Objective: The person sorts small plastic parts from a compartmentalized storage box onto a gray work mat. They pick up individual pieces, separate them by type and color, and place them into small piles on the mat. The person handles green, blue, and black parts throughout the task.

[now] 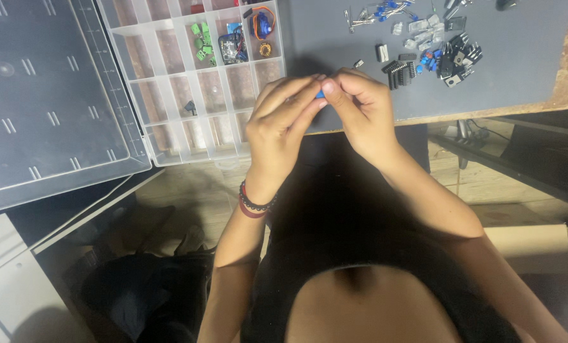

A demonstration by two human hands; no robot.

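My left hand (283, 121) and my right hand (360, 105) meet at their fingertips over the near edge of the grey mat (519, 51). Between the fingertips of both hands sits a small blue component (320, 94), mostly hidden by the fingers. A dark bead bracelet is on my left wrist. The clear plastic organizer box (169, 136) lies just left of my left hand, its hinged lid (42, 95) open flat further left.
The organizer holds green terminal blocks (202, 43), a small circuit board (232, 47) and a blue servo (261, 24). Several black chips, clear parts and blue parts (430, 44) are scattered on the mat at the back right. Below the table edge are a dark bag and floor.
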